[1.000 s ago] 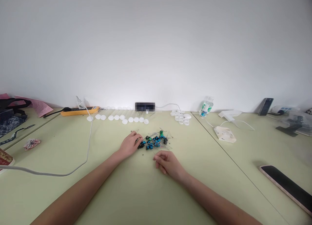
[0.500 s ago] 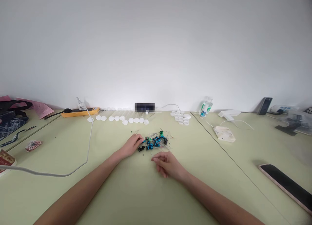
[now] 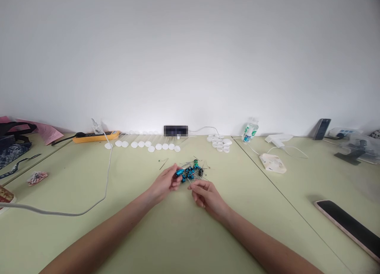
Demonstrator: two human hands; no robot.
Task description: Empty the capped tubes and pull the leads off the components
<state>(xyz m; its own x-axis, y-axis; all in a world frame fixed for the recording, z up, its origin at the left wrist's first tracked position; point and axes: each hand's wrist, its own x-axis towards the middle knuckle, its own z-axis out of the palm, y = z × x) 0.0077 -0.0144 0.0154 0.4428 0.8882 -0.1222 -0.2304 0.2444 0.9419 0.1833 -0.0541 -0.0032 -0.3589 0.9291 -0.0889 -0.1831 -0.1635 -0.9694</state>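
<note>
My left hand (image 3: 166, 183) is closed around a shiny blue cylindrical part (image 3: 179, 172), whose exact kind I cannot make out. It is at the left edge of a loose pile of small blue, green and black parts (image 3: 190, 174), with thin metal rods sticking out among them. My right hand (image 3: 206, 194) pinches a thin metal rod (image 3: 190, 186) between thumb and fingertips, just in front of the pile. The rod's tip points toward the blue parts. My left fingers partly cover the pile's left side.
Along the wall lie clear tubes with round white ends (image 3: 151, 148) and a cluster of white caps (image 3: 219, 144). A yellow power strip (image 3: 95, 137) and white cable (image 3: 107, 179) are left. A bottle (image 3: 250, 131), white case (image 3: 272, 163) and phone (image 3: 347, 224) are right.
My left hand has moved slightly right and toward me, and the blue part now shows in its fingers. My right hand with the rod has shifted slightly right and up.
</note>
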